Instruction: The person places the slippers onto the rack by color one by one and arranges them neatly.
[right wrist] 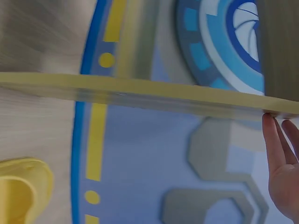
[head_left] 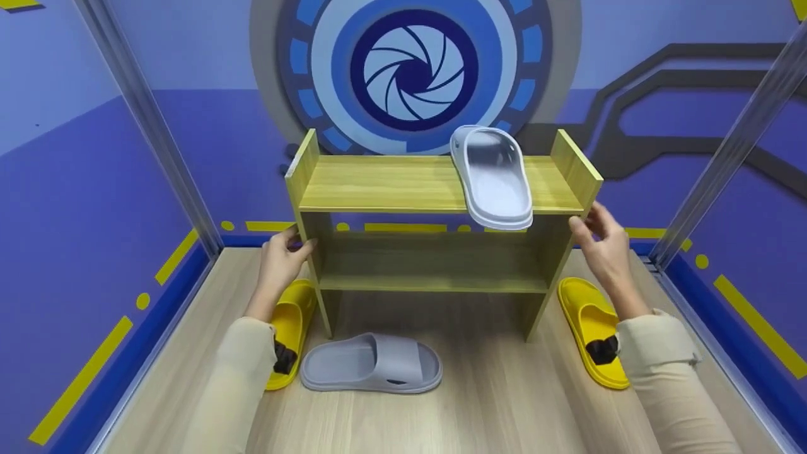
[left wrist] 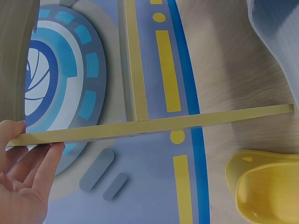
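Note:
A two-tier wooden shoe rack [head_left: 378, 183] stands upright between the hands. My left hand [head_left: 282, 261] pinches its left side panel; in the left wrist view the thumb lies on one face and the fingers [left wrist: 46, 168] on the other. My right hand [head_left: 606, 249] holds the right side panel, thumb at the front edge. In the right wrist view its fingers [right wrist: 273, 144] touch the panel's outer face; the thumb is out of sight there. On the top board lies a light grey slipper [head_left: 498, 180], its heel overhanging the front edge.
Another grey slipper [head_left: 372, 364] lies sideways on the table [head_left: 454, 416] before the rack. Yellow slippers lie left [head_left: 293, 321] and right [head_left: 589, 325] of it, partly under the forearms. A blue patterned wall [head_left: 208, 145] rises behind, with metal posts [head_left: 148, 120] at the corners.

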The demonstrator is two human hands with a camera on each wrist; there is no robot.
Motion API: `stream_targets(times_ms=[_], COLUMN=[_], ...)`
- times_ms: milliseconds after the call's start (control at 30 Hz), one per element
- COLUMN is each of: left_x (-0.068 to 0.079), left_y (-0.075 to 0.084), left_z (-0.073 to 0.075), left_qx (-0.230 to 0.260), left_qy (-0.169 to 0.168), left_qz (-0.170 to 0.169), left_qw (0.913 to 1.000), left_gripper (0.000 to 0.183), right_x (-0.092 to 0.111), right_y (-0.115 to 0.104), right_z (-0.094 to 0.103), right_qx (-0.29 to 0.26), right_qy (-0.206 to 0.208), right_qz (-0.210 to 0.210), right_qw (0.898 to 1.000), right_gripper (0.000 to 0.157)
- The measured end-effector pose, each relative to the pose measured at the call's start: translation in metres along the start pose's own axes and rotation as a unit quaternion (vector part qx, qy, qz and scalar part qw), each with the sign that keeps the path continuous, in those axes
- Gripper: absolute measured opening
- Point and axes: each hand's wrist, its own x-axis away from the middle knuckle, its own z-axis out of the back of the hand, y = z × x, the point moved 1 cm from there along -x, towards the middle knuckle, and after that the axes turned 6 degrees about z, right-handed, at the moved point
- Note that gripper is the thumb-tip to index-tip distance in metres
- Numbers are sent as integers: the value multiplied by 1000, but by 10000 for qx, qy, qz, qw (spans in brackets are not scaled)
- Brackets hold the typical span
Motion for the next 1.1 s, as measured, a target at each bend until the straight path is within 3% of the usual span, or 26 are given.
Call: stream_targets(times_ms=[433, 667, 933, 1100], left_x=[1, 2, 5, 9], left_y=[0, -1, -3, -12], left_z=[0, 0, -2, -7], left_qx=[-111, -61, 30, 350], left_qy=[35, 26, 206, 43], left_qz=[-76, -87, -202, -150], left_qw=[9999, 9999, 9996, 9993], left_gripper=[34, 35, 35, 36], right_x=[45, 54, 54, 55], right_y=[46, 63, 64, 63], right_z=[-19, -24, -24, -24], right_qx=[274, 388, 372, 378], right_qy=[-896, -1103, -1289, -1205], right_qz=[-710, -372, -506, -381], right_qw=[9931, 9924, 9897, 9913], right_gripper=[64, 62, 59, 56])
